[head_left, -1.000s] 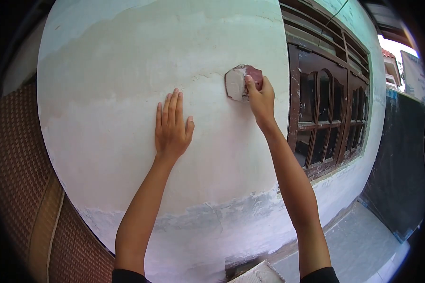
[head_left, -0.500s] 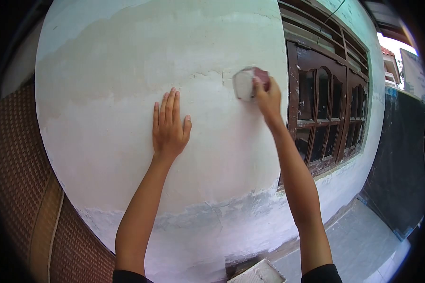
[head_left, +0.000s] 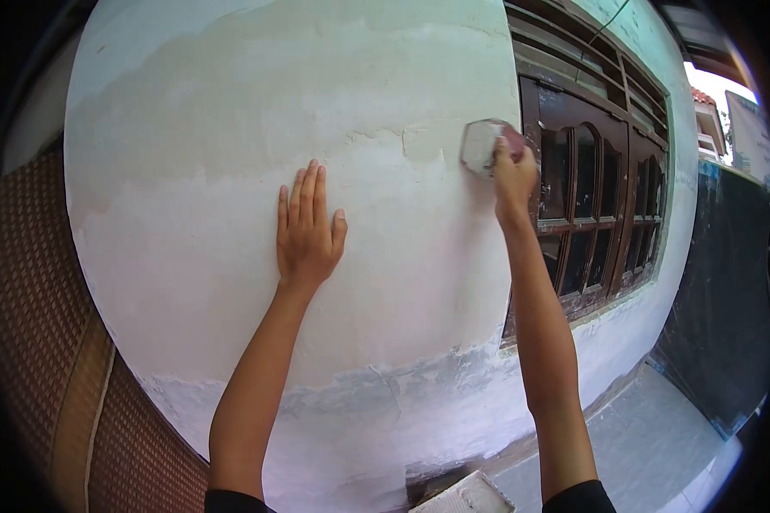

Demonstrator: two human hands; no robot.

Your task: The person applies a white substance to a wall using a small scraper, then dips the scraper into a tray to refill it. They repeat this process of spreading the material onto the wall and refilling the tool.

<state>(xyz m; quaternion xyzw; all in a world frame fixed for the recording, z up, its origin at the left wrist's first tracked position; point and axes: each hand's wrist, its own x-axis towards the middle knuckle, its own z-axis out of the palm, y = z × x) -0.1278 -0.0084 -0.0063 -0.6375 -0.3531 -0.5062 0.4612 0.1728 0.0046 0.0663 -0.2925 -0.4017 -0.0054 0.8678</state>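
Right hand (head_left: 515,178) gripping pad (head_left: 481,145) — pressed to wall (head_left: 231,111) high up, just beside window frame (head_left: 530,214). Left hand (head_left: 308,231) open, flat on wall, fingers spread upward — well apart from pad. Tray (head_left: 470,498) low at wall's foot.

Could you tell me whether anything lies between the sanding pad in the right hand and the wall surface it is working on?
Nothing visible does. The right hand presses the sanding pad flat against the wall, just left of the window frame. The left hand rests flat on the wall well to the left, apart from the pad.
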